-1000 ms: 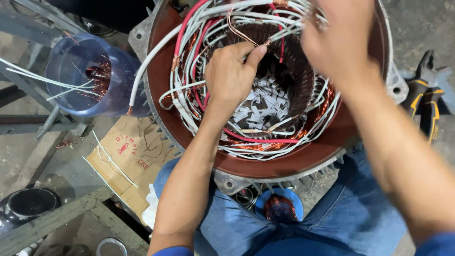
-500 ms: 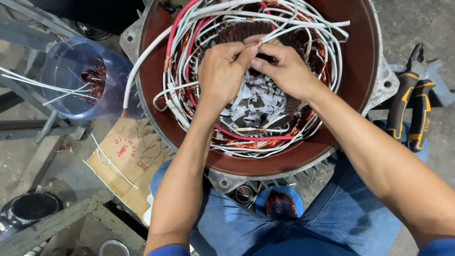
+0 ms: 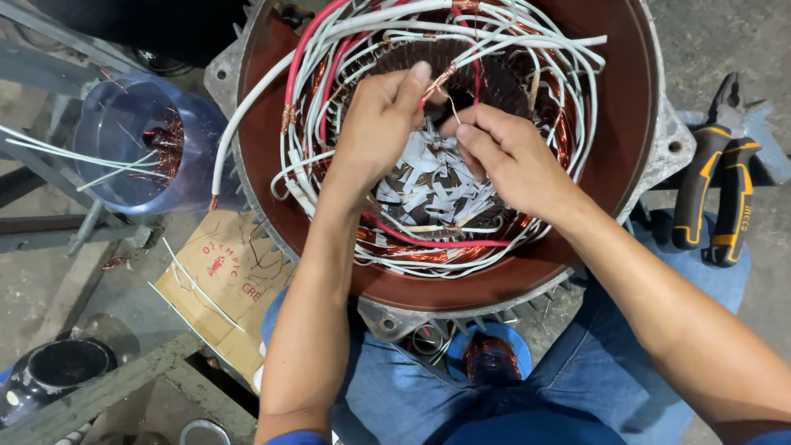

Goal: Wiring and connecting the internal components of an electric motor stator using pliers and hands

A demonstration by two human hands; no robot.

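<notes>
Denim-covered knees sit nearest the camera, with a blue spool of copper wire [image 3: 491,356] between them; I count one spool. Beyond it stands one motor stator housing [image 3: 527,280], red-brown inside, its bore ringed with white sleeved leads [image 3: 568,91] and copper windings [image 3: 428,254]. The leads are too many and too tangled for me to count; at least two red leads run among them.

Both of my hands work above the bore. My left hand [image 3: 375,132] has thumb and forefinger pinched together on a short twisted copper wire end [image 3: 441,80], with the other fingers curled loosely. My right hand [image 3: 511,161] is close beside it, fingers partly curled with the tips bent toward the same joint; I cannot tell whether it actually grips the strand or only steadies it. The joint sits at the upper middle of the bore, above the white insulation strips [image 3: 432,185].

To do this step well, in my judgement: keep the pinch just behind the bare copper, twist evenly, and keep strands off the neighbouring sleeves.

Left of the housing lies one cardboard piece [image 3: 222,276], and further off one blue plastic container [image 3: 148,148] holding copper scrap and white offcuts. At far right lies one pair of pliers [image 3: 717,189] with black-and-orange handles
</notes>
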